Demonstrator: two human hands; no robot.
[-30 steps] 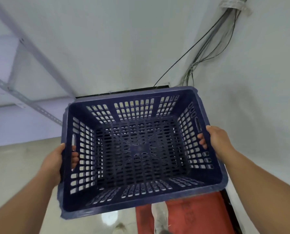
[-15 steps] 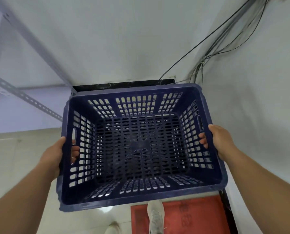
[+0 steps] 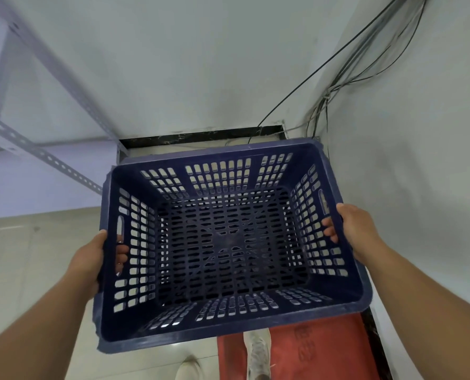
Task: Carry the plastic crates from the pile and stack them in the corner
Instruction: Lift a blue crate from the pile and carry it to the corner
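Two shoes [image 3: 257, 352] are seen at the bottom edge, pale in colour, one on a red mat [image 3: 310, 349] and the other on the glossy tiled floor [image 3: 23, 256] just beside it. Above them, and covering part of the mat, a dark blue plastic crate [image 3: 228, 329] is held in the air between two bare forearms that reach in from the lower corners. The crate is carried upright with its open top turned toward the camera, so that its slotted walls and its perforated bottom are looked into; nothing is seen inside it.

The left hand [image 3: 87, 263] is clamped on the crate's left rim: the thumb lies on the outside of the rim, and the fingers [image 3: 122, 255] are curled through the handle slot, where their tips show on the inner face of the wall. The right hand [image 3: 357, 231] is clamped in the same manner on the right rim, with the back of the hand outside and the curled fingertips showing inside at the handle slot. The crate is thus gripped at both short sides, the hands well apart with the whole crate between them.

Beyond the crate's far rim, a dark skirting strip [image 3: 201, 137] runs along the foot of a white wall [image 3: 187, 64]. At the right, a second white wall meets it in a corner, down which a bundle of cables [image 3: 335, 86] is hung. At the left, a perforated metal shelving frame [image 3: 50, 160] stands against a pale violet wall.
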